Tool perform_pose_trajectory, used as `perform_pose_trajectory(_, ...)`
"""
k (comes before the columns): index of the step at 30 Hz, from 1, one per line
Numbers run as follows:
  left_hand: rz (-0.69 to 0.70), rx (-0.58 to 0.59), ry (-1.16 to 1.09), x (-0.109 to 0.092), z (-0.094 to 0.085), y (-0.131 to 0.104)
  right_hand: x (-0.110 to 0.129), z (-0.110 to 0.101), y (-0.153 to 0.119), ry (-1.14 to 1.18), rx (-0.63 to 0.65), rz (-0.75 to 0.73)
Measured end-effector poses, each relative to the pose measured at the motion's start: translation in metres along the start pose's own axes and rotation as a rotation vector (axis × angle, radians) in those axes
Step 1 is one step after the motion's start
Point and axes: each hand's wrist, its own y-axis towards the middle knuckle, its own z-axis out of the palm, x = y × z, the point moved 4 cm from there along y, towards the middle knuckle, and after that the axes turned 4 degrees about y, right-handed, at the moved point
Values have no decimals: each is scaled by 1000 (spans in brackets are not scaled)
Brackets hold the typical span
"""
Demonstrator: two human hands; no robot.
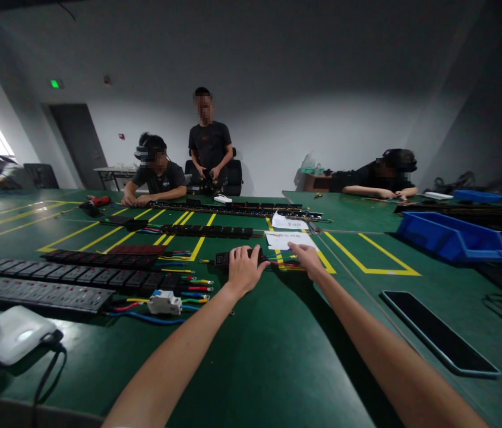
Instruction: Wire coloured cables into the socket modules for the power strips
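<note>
My left hand (246, 272) is closed over a short black socket strip (223, 258), fingers on top and thumb along its right side. Coloured wires (281, 257), green, yellow and red, run out of the strip's right end. At those wires is my right hand (308, 260), its fingers bent around their far part; the fingertips are partly hidden. Just behind it lies a white paper sheet (284, 240) with printed writing. To the left of my left hand, a white-and-blue circuit breaker (164, 302) sits among wires with ring terminals.
Long socket strips (94, 274) fill the left side. A phone (440, 333) and a blue bin (453, 236) stand on the right. A white device (16, 334) with a cord is near left. Yellow tape marks the green table (251, 368). Several people are around it.
</note>
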Motion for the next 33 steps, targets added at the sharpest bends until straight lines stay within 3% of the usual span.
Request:
perform_pose_trajectory(6,23,19,17,0,4,-1,0,2,-1,-373,-69,-161)
perform_pose_trajectory(14,50,42,18,0,11,-2,4,3,-8,-679,0,-74)
perform_pose_trajectory(18,52,35,23,-1,9,-2,-1,1,-2,-599,46,-110)
perform_pose_trajectory(24,19,19,18,1,5,0,-4,-5,7,-261,56,-126)
perform_pose_trajectory(29,8,-5,3,1,2,0,-7,-4,4,-73,43,-3)
perform_pose_trajectory(33,13,-15,2,1,2,0,-6,-1,1,-13,73,12)
